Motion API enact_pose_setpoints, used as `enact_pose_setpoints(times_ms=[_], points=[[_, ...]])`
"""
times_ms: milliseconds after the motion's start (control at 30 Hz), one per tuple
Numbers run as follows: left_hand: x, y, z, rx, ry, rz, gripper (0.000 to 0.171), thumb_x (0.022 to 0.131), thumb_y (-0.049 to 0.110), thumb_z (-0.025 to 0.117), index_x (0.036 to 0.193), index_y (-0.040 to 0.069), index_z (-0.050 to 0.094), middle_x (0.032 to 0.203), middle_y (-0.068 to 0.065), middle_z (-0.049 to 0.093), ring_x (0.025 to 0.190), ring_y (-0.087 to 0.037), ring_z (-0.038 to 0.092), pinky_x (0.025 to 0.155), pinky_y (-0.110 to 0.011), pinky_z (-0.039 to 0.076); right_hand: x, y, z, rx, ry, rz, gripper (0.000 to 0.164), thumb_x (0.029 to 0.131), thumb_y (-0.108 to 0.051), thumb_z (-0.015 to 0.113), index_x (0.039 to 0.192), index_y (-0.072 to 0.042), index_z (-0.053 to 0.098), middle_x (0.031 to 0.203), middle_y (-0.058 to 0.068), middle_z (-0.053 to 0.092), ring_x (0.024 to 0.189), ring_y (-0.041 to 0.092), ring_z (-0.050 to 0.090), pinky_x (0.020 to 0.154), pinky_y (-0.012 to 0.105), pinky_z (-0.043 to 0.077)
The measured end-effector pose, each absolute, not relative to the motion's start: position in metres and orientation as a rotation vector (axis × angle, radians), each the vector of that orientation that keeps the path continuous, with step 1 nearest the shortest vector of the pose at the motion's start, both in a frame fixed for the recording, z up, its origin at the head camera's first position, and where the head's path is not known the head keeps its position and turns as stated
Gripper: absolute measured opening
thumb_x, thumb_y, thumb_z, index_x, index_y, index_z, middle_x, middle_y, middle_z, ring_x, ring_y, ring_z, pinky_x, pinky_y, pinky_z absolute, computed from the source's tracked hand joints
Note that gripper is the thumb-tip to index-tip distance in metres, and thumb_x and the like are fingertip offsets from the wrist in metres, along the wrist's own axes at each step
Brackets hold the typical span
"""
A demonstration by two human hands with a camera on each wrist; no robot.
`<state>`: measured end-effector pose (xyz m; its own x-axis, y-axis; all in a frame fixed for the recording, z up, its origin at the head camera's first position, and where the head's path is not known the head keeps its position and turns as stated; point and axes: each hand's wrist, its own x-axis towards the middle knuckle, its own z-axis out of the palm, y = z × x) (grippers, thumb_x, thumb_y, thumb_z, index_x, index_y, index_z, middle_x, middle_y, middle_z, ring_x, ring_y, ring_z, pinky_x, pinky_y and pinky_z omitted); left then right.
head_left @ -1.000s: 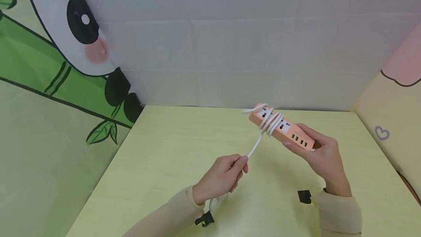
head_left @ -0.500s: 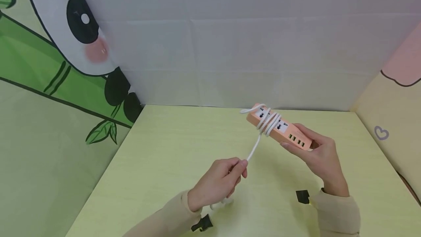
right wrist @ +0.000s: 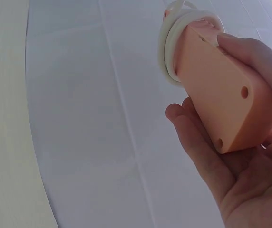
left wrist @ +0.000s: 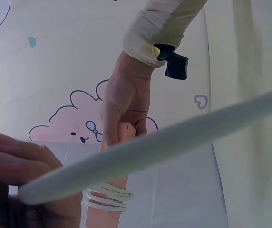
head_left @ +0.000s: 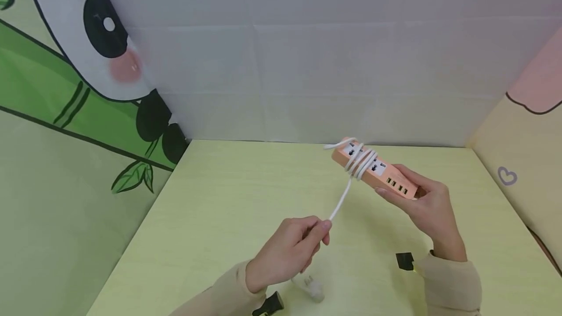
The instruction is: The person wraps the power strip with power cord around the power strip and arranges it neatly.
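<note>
An orange power strip (head_left: 397,179) with white sockets and several USB ports is held up above the table, tilted, its far end pointing up and left. My right hand (head_left: 432,208) grips its near end between thumb and fingers. Several turns of white cord (head_left: 340,202) wrap round the strip's middle. My left hand (head_left: 290,247) pinches the cord below the strip, and the stretch between hand and strip runs straight. Beneath the left hand hangs the cord's white plug (head_left: 313,289), slightly blurred. In the left wrist view the cord (left wrist: 160,145) crosses close to the camera.
A pale yellow table (head_left: 210,199) lies under both hands. Behind it stands a grey-white backdrop (head_left: 307,62), with a printed cartoon panel (head_left: 79,106) on the left and a cream panel (head_left: 527,160) on the right. Black wrist mounts (head_left: 405,261) show beside the sleeves.
My left hand has moved slightly down and left with the cord, lengthening the stretch to the strip. The plug has come into view below it. The right hand and strip have barely moved.
</note>
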<state>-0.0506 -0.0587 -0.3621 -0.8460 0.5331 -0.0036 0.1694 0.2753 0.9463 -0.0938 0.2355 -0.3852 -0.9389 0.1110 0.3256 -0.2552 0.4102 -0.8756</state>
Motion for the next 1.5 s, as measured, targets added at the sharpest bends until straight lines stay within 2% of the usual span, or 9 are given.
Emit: enact_pose_setpoints(times_ms=[433, 1000, 1500], points=[[-0.050, -0.063, -0.360, 0.649, 2.227, 1.613, 0.036, 0.107, 0.041, 0.049, 0.089, 0.015, 0.065, 0.056, 0.004, 0.040, 0.038, -0.006, 0.041, 0.038, -0.020, 0.034, -0.090, 0.232, -0.383, 0.114, -2.361, 1.530, 0.052, 0.082, -0.018, 0.087, 0.131, -0.019, 0.069, 0.102, -0.014, 0.071, 0.068, 0.009, 0.060, 0.052, 0.023, 0.047], [-0.050, -0.069, -0.351, 0.649, 2.225, 1.630, 0.034, 0.107, 0.040, 0.051, 0.089, 0.016, 0.066, 0.057, 0.002, 0.040, 0.039, -0.009, 0.039, 0.038, -0.021, 0.032, -0.086, 0.228, -0.386, 0.143, -2.408, 1.498, 0.056, 0.083, -0.018, 0.086, 0.135, -0.016, 0.067, 0.104, -0.017, 0.069, 0.069, 0.008, 0.060, 0.053, 0.022, 0.049], [-0.053, -0.072, -0.343, 0.682, 2.238, 1.617, 0.033, 0.107, 0.038, 0.051, 0.089, 0.015, 0.067, 0.056, 0.001, 0.042, 0.040, -0.011, 0.041, 0.038, -0.023, 0.033, -0.086, 0.223, -0.388, 0.172, -2.438, 1.529, 0.056, 0.082, -0.020, 0.086, 0.134, -0.016, 0.067, 0.100, -0.015, 0.071, 0.069, 0.009, 0.060, 0.055, 0.023, 0.050]])
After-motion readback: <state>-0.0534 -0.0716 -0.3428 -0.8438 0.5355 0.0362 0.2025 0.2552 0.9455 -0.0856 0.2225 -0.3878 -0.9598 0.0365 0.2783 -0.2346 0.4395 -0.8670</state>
